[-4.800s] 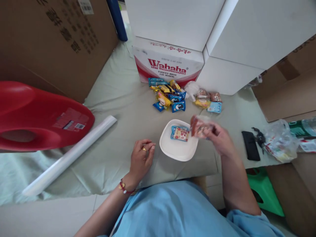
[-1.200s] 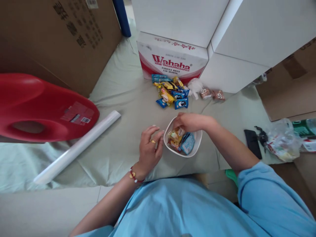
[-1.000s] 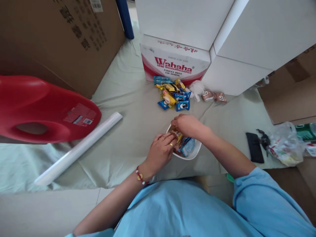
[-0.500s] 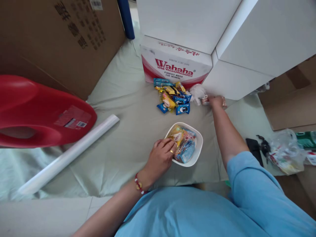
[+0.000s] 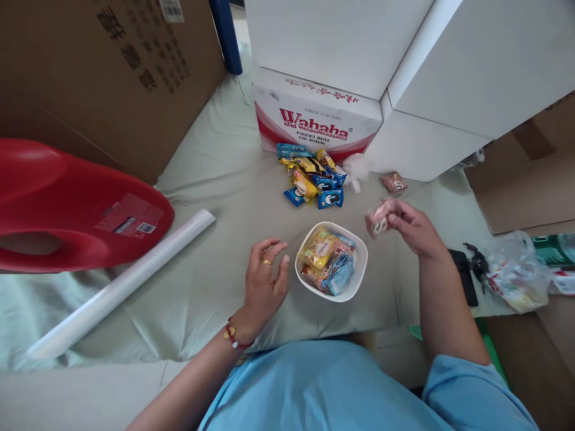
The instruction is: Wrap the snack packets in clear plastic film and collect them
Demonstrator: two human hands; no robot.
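Note:
A white bowl (image 5: 362,276) stands on the cloth in front of me, with a yellow snack packet (image 5: 320,248) and a light-blue snack packet (image 5: 340,274) among those inside. Just left of its rim is my left hand (image 5: 265,281), fingers apart and holding nothing. To the right of the bowl, my right hand (image 5: 415,226) pinches a pinkish-brown snack packet (image 5: 378,218) above the cloth. A similar brown packet (image 5: 394,182) lies farther back by the white cabinet. Behind the bowl is a pile of yellow and blue snack packets (image 5: 309,179).
A crumpled clear bag (image 5: 357,169) lies beside the pile, before a Wahaha carton (image 5: 314,123). At left are a red plastic object (image 5: 85,209), a white roll (image 5: 126,284) and a large cardboard box (image 5: 112,78). A filled plastic bag (image 5: 516,272) sits at right.
My right hand has lifted a brown packet from beside the cabinet and brought it toward the bowl. My left hand has let go of the yellow packet and moved left, off the bowl.

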